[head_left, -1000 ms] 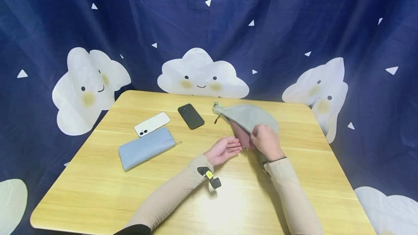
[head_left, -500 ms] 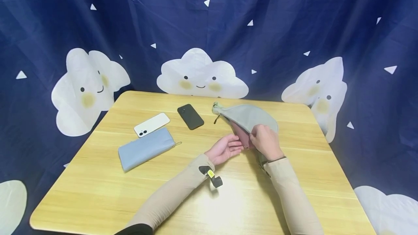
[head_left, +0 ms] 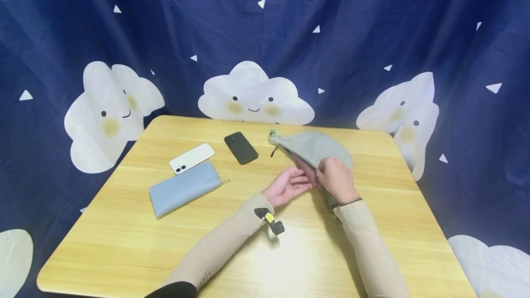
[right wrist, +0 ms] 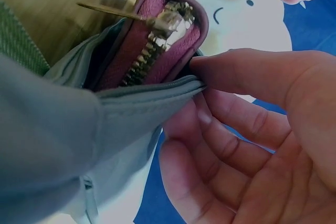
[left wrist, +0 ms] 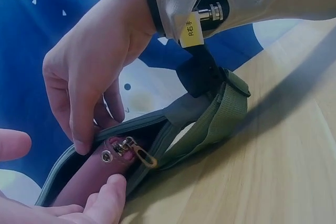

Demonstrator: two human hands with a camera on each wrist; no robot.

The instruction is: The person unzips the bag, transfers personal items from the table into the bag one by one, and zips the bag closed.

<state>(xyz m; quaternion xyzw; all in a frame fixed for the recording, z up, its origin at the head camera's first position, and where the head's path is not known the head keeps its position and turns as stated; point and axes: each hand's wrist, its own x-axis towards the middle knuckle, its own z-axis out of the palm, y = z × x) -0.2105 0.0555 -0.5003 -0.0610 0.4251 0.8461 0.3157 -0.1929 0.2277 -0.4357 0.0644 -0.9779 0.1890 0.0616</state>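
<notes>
A grey-green waist bag [head_left: 314,144] lies on the right half of the table, its zipped mouth held apart. My right hand [head_left: 337,180] pinches one edge of that mouth between thumb and fingers, which the right wrist view shows at close range. Inside the opening sits a dusky pink zip wallet [left wrist: 92,179]; its end with a brass zip and gold pull ring faces out, and the rest is hidden in the bag. With extended fingers, my left hand [head_left: 285,187] touches the wallet's outer end from the left.
Left on the wooden table [head_left: 232,252] lie a light blue long wallet [head_left: 185,189], a white phone [head_left: 192,157] just behind it and a black phone [head_left: 241,148] farther back. The bag's green webbing strap [left wrist: 220,114] loops over the tabletop beside the right wrist.
My left hand has moved slightly right, toward the bag, and the pink wallet has slid a little deeper into the opening. The right hand keeps its grip on the edge.
</notes>
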